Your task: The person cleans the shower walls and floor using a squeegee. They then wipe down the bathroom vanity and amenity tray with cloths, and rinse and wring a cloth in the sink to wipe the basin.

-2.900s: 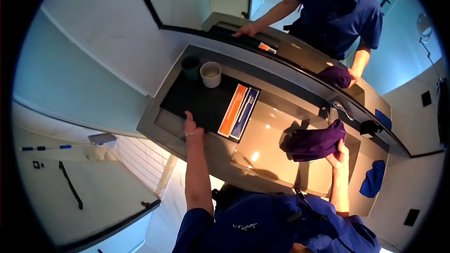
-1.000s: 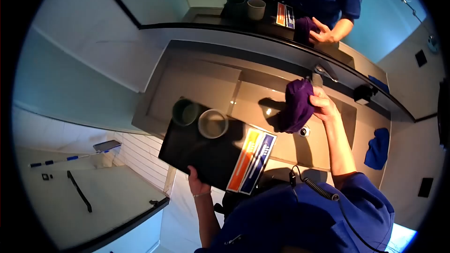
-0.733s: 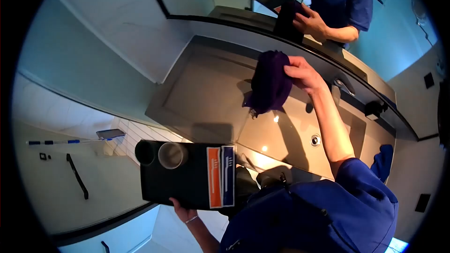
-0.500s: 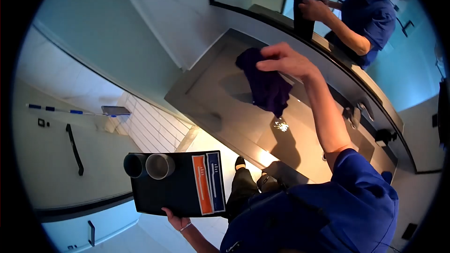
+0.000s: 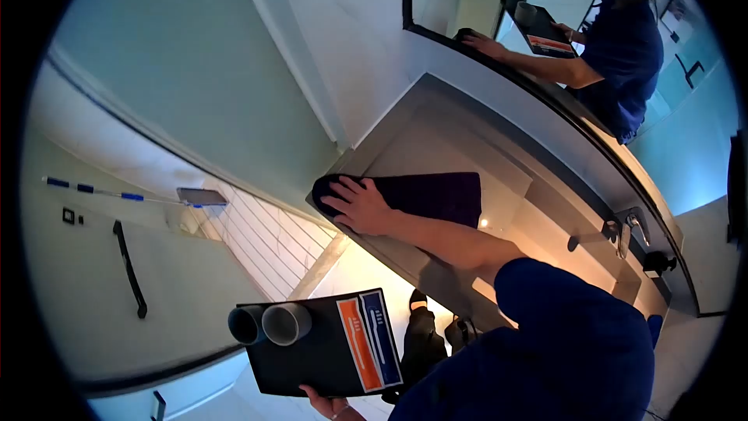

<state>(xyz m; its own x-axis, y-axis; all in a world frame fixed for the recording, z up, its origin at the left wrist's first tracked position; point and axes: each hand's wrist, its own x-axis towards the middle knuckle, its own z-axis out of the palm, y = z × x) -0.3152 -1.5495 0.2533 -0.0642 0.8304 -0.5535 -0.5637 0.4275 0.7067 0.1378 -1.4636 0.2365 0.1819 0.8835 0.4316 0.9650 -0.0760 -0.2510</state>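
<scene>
My left hand (image 5: pixel 327 404) grips the lower edge of a black tray (image 5: pixel 304 366), held off the counter at the lower left. On the tray stand a dark cup (image 5: pixel 246 325) and a grey-white cup (image 5: pixel 286 323), with an orange card (image 5: pixel 360 345) and a blue card (image 5: pixel 379 341) at its right side. My right hand (image 5: pixel 360 204) lies with its fingers spread on a dark purple cloth (image 5: pixel 436 195), pressing it onto the near left corner of the grey counter (image 5: pixel 436 129). Part of the cloth trails to the right of the hand.
A tap (image 5: pixel 635 226) and a black item (image 5: pixel 658 263) are at the back right, beside the basin. The mirror above shows the person with tray and cloth. A blue cloth (image 5: pixel 655 329) lies at the far right. A long-handled squeegee or mop (image 5: pixel 201 197) is at the left.
The tray with cups and cards was lifted off the counter and carried left. My right hand has moved the purple cloth from above the basin down onto the counter's left corner.
</scene>
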